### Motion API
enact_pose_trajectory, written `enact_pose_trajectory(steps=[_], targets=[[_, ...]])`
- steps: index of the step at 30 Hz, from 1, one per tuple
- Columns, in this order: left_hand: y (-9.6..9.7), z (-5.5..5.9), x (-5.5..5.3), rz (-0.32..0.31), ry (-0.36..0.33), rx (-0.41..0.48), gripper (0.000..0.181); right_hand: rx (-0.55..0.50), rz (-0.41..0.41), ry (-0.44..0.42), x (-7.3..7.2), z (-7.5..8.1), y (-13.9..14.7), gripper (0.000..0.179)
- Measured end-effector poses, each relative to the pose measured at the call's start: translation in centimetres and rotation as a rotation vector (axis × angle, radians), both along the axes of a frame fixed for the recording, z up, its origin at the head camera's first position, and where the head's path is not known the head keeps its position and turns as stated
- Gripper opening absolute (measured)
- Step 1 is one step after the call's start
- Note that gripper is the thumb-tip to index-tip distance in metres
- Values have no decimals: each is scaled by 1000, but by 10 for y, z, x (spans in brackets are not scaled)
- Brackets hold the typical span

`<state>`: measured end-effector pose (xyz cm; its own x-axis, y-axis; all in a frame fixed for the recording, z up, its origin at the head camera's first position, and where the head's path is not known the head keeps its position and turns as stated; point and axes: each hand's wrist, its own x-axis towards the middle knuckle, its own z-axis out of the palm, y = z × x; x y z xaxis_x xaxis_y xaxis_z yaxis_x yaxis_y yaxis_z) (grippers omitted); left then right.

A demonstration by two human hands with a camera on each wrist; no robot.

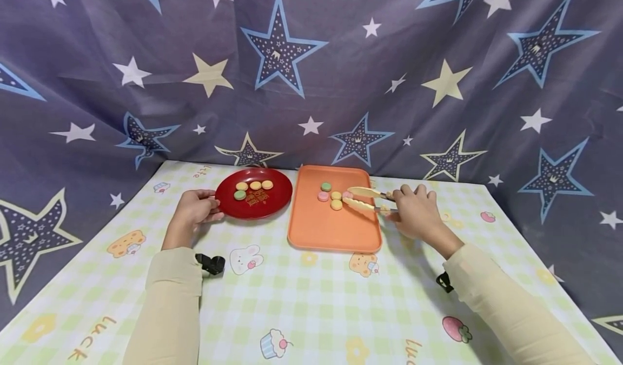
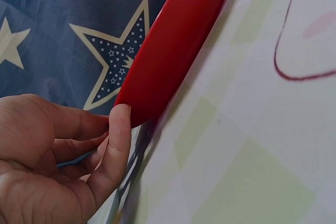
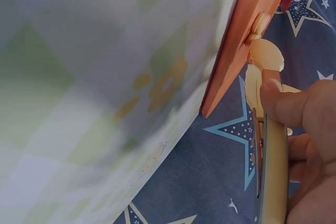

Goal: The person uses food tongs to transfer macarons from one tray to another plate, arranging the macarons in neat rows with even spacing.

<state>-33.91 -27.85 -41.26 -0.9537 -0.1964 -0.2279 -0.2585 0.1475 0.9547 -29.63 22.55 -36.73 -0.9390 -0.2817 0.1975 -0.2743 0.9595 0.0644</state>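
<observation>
My left hand (image 1: 194, 211) pinches the left rim of a round red plate (image 1: 277, 203), thumb and fingers on its edge in the left wrist view. Three yellow macarons (image 1: 255, 185) and one green macaron (image 1: 240, 195) lie on the plate. With my right hand (image 1: 417, 211) I grip cream-tipped tongs (image 1: 361, 205) over the right side of an orange tray (image 1: 333, 230). The tong tips stand apart around a pink macaron (image 1: 347, 195), partly hidden; whether they touch it I cannot tell. Beside it lie two yellow macarons (image 1: 336, 205), a green one (image 1: 325, 186) and another pink one (image 1: 323, 196).
Plate and tray stand side by side near the back edge of a table with a green-checked cloth (image 1: 292, 300). Behind them hangs a dark curtain (image 1: 340, 84) with stars. Black wrist mounts (image 1: 211, 264) sit at both sleeves.
</observation>
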Motion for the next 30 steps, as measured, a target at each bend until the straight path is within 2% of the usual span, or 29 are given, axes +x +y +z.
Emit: enact_pose_trajectory(steps=[8, 15, 24, 30], targets=[[-2, -2, -1, 15, -29, 5, 49, -18, 7, 46, -2, 4, -5, 37], [-3, -3, 0, 0, -5, -4, 50, -18, 6, 72, -5, 13, -24, 38], [-1, -1, 2, -5, 6, -3, 51, 21, -4, 40, -11, 19, -48, 46], [-1, -2, -1, -1, 2, -7, 52, 11, -2, 12, -15, 22, -63, 49]])
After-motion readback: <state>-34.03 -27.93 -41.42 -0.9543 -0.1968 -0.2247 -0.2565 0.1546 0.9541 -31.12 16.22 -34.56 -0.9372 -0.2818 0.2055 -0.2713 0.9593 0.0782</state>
